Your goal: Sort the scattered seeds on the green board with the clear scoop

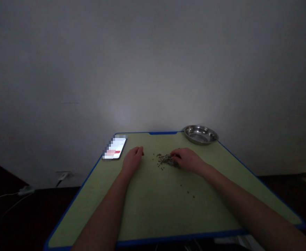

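My right hand (186, 159) reaches into the right side of a small heap of dark, seed-like grains (165, 159). Its thumb and fingers are bent together in a pinch at the grains; how many lie between the fingertips is hidden. Left of the heap, my left hand (133, 159) rests on the table with its fingers curled closed. Whatever those fingers may hold cannot be seen. A few loose grains (188, 192) lie nearer to me, apart from the heap.
The pale green table (153, 209) has a blue edge and stands against a grey wall. A shiny round metal bowl (200, 135) sits at the far right corner. At the far left lies a phone (115, 147) with its screen lit. A wall socket with a plug (63, 176) is left of the table.
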A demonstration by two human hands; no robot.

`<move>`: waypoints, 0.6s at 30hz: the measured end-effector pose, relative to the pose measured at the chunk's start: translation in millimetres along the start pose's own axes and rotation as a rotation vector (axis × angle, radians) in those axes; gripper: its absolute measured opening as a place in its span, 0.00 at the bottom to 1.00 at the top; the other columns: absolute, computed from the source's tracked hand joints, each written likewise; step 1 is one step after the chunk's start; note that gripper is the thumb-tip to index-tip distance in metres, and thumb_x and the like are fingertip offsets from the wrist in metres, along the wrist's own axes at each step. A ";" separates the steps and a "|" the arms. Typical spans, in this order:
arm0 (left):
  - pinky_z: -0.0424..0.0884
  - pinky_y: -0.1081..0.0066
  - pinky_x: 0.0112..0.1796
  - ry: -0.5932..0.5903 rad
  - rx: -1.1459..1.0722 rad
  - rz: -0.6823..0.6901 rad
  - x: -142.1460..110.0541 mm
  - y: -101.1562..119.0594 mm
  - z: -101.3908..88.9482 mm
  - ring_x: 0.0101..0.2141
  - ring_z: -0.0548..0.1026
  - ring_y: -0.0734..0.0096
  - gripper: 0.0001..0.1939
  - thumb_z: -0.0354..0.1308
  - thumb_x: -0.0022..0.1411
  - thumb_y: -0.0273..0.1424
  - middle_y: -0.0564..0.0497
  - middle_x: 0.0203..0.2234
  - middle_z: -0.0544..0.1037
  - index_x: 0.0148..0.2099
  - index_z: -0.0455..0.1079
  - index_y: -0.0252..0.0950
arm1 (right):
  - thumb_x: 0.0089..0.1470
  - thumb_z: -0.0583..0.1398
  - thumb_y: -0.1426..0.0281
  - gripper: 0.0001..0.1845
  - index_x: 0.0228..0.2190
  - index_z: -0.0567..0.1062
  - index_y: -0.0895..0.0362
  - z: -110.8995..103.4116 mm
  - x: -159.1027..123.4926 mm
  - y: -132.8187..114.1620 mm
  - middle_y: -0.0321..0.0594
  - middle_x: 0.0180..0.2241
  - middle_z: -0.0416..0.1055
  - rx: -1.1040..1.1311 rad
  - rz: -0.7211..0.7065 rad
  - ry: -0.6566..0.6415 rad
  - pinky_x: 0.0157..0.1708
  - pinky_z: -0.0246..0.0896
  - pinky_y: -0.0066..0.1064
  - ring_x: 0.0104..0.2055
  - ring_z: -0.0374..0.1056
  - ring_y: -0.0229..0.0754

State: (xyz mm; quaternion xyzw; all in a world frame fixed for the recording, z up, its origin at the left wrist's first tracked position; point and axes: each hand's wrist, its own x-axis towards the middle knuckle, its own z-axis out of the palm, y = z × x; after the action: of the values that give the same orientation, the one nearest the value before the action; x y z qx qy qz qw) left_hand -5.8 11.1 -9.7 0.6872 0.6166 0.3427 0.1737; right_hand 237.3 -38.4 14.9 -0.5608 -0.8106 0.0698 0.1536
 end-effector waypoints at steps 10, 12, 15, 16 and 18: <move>0.57 0.71 0.28 -0.001 0.016 0.001 -0.9 2.6 -0.4 0.27 0.69 0.68 0.21 0.40 0.60 0.41 0.51 0.23 0.72 0.25 0.66 0.36 | 0.54 0.55 0.73 0.12 0.36 0.78 0.58 -0.6 -3.7 -0.4 0.43 0.35 0.77 0.091 -0.048 -0.024 0.36 0.58 0.29 0.36 0.69 0.41; 0.56 0.71 0.28 -0.001 0.011 0.000 -0.8 2.0 -0.4 0.28 0.69 0.68 0.21 0.40 0.60 0.42 0.51 0.23 0.72 0.25 0.66 0.36 | 0.54 0.55 0.72 0.12 0.37 0.78 0.58 1.0 -2.3 -2.8 0.43 0.35 0.77 0.099 -0.055 -0.021 0.36 0.58 0.29 0.36 0.69 0.41; 0.56 0.71 0.27 -0.002 0.002 -0.002 -1.0 1.5 -0.4 0.27 0.69 0.68 0.21 0.40 0.60 0.42 0.51 0.22 0.72 0.25 0.66 0.36 | 0.54 0.55 0.72 0.12 0.37 0.78 0.57 4.7 0.3 -4.7 0.42 0.34 0.77 0.097 -0.062 -0.023 0.35 0.57 0.29 0.35 0.69 0.41; 0.56 0.71 0.27 -0.001 -0.003 -0.005 -1.0 1.4 -0.4 0.27 0.69 0.68 0.21 0.40 0.60 0.42 0.51 0.22 0.72 0.25 0.66 0.36 | 0.54 0.55 0.72 0.12 0.37 0.78 0.57 6.0 1.2 -5.0 0.42 0.35 0.77 0.095 -0.058 -0.023 0.35 0.57 0.28 0.35 0.69 0.41; 0.56 0.71 0.27 0.000 -0.015 -0.009 -0.9 1.3 -0.1 0.27 0.69 0.69 0.21 0.40 0.60 0.42 0.51 0.22 0.72 0.24 0.66 0.36 | 0.55 0.54 0.71 0.13 0.37 0.78 0.57 8.2 3.0 -5.4 0.42 0.36 0.77 0.087 -0.049 -0.019 0.37 0.57 0.29 0.36 0.70 0.41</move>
State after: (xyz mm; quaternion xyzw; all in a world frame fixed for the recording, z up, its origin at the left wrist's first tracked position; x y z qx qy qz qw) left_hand -4.9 10.0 -9.0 0.6831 0.6172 0.3463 0.1805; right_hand 228.8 -37.1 9.2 -0.5328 -0.8218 0.1065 0.1715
